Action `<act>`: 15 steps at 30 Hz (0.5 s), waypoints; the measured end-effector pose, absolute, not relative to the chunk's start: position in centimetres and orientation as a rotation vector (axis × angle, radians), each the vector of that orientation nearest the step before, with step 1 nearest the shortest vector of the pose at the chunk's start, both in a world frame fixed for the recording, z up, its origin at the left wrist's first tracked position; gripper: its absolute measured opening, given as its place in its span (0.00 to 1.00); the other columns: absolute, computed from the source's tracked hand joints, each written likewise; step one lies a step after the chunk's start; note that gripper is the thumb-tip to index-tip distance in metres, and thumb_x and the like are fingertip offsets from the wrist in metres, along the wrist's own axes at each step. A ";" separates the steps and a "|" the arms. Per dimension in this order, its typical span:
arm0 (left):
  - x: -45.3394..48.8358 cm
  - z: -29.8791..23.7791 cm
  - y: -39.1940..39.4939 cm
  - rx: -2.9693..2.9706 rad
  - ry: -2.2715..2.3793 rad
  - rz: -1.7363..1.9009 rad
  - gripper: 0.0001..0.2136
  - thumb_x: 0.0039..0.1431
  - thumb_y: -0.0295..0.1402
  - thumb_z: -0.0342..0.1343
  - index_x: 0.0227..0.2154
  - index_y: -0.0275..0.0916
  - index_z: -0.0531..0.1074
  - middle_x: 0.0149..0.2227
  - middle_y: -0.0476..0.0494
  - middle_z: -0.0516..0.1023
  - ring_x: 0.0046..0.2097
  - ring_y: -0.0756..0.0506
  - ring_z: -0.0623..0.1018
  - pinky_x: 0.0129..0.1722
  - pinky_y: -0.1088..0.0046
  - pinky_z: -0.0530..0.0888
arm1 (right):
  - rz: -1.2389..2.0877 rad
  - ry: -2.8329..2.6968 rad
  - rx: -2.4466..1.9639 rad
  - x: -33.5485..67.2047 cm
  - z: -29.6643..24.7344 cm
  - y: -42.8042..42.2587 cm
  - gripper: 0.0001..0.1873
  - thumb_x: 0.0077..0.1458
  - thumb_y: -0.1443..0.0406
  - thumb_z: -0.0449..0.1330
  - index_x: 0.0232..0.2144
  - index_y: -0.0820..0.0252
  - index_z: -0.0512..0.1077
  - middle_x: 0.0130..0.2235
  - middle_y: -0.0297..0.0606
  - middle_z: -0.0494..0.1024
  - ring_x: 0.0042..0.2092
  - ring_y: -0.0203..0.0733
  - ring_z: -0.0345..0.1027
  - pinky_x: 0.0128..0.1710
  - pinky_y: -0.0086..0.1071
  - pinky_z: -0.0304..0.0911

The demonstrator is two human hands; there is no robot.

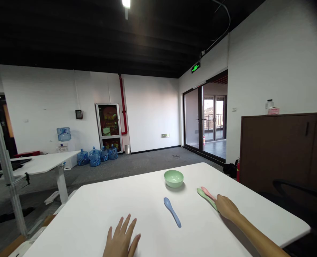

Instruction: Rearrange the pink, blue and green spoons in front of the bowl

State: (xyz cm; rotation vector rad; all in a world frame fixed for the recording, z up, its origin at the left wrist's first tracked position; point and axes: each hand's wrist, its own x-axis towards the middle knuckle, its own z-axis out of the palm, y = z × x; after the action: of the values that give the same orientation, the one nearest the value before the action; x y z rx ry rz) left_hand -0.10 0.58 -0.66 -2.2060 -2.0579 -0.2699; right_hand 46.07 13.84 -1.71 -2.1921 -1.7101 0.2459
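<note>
On the white table (147,200), my left hand (120,238) lies with its fingers spread, holding nothing. To its right is a blue spoon (172,212), apart from both hands. My right hand (228,207) is closed around the handle end of a pink spoon (208,193), whose bowl points away from me. A green spoon (206,198) lies close alongside it, and its handle end runs up against the right hand, partly hidden there. Beyond the spoons a light green bowl (173,178) stands upright; its inside looks bare.
A second white table (48,160) stands at the left behind a metal post (3,142). Several blue water bottles (94,157) are on the floor by the far wall. A brown cabinet (276,150) and a dark chair (292,192) are at the right, beside the table edge.
</note>
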 end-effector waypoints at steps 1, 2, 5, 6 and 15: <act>-0.1 -0.7 0.6 -2.205 -2.056 -0.273 0.25 0.68 0.43 0.41 0.65 0.49 0.65 0.71 0.44 0.62 0.71 0.34 0.62 0.67 0.41 0.65 | 0.245 -1.712 -2.192 46.1 -1.7 13.8 0.17 0.58 0.57 0.55 0.42 0.51 0.82 0.37 0.48 0.82 0.41 0.56 0.76 0.40 0.40 0.66; -0.1 -0.7 0.6 -2.206 -2.053 -0.279 0.25 0.68 0.43 0.42 0.65 0.50 0.65 0.71 0.45 0.62 0.71 0.34 0.62 0.67 0.41 0.65 | 0.246 -1.711 -2.196 46.1 -1.7 13.8 0.17 0.59 0.57 0.54 0.41 0.50 0.82 0.37 0.47 0.82 0.41 0.55 0.76 0.39 0.40 0.66; -0.2 -1.0 0.8 -2.204 -2.046 -0.299 0.24 0.68 0.43 0.42 0.65 0.51 0.65 0.70 0.45 0.64 0.71 0.35 0.63 0.66 0.42 0.66 | 0.245 -1.714 -2.198 46.1 -1.7 13.8 0.17 0.60 0.57 0.53 0.41 0.51 0.81 0.37 0.48 0.82 0.41 0.54 0.76 0.39 0.40 0.65; -0.3 -1.1 0.9 -2.203 -2.046 -0.301 0.24 0.68 0.42 0.42 0.65 0.52 0.65 0.70 0.45 0.64 0.71 0.35 0.63 0.66 0.42 0.66 | 0.245 -1.716 -2.201 46.1 -1.7 13.7 0.18 0.61 0.57 0.53 0.41 0.52 0.81 0.37 0.48 0.82 0.41 0.54 0.76 0.39 0.39 0.65; -0.2 -1.2 0.8 -2.214 -2.031 -0.334 0.24 0.68 0.43 0.42 0.64 0.51 0.66 0.70 0.44 0.64 0.71 0.34 0.63 0.66 0.40 0.65 | 0.061 -1.774 -2.211 44.8 -1.2 14.2 0.22 0.68 0.56 0.48 0.44 0.60 0.79 0.42 0.50 0.81 0.41 0.51 0.76 0.37 0.35 0.60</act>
State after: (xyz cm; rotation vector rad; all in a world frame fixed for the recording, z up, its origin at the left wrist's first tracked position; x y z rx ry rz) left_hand -0.19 0.85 -1.20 -2.2138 -2.0314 -0.3339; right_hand 44.82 14.19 -1.25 -2.2109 -1.7738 0.0611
